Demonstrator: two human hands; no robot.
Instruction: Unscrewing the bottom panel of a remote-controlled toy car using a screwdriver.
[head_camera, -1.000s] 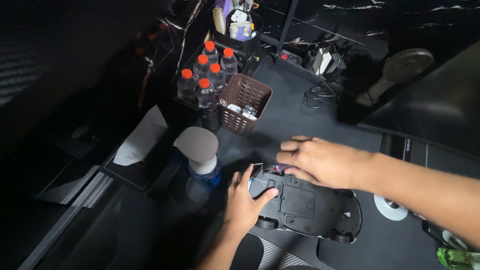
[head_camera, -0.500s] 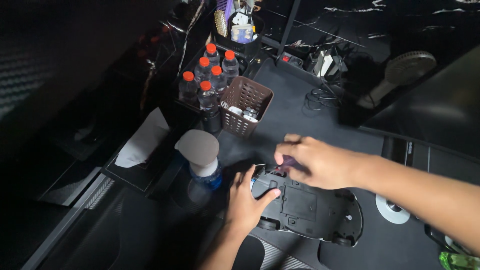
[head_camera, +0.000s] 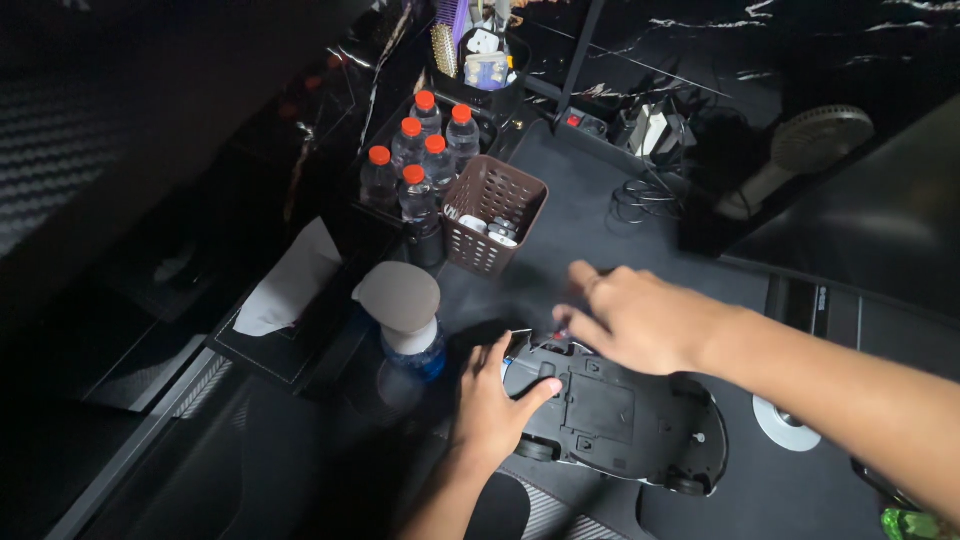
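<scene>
- The upturned toy car (head_camera: 610, 420) lies on the dark table (head_camera: 600, 230), its long axis running from the left hand (head_camera: 492, 405) off to the right.
- The left hand grips its front end; the right hand (head_camera: 640, 318) hovers open, fingers spread, just above that end.
- Beyond both hands stand a brown basket (head_camera: 492, 212) and some bottles (head_camera: 420, 160).

You are at a dim hobby or repair desk in what looks like a home room. Beyond your grip, a dark mat (head_camera: 600, 215) covers the desktop, with a brown perforated plastic basket (head_camera: 493, 212) of small parts, a cluster of orange-capped clear water bottles (head_camera: 418, 150), tangled black cables and plugs (head_camera: 645, 150), and a small grey desk fan (head_camera: 805, 150). A white tissue box (head_camera: 290, 300) sits off to the left.
</scene>
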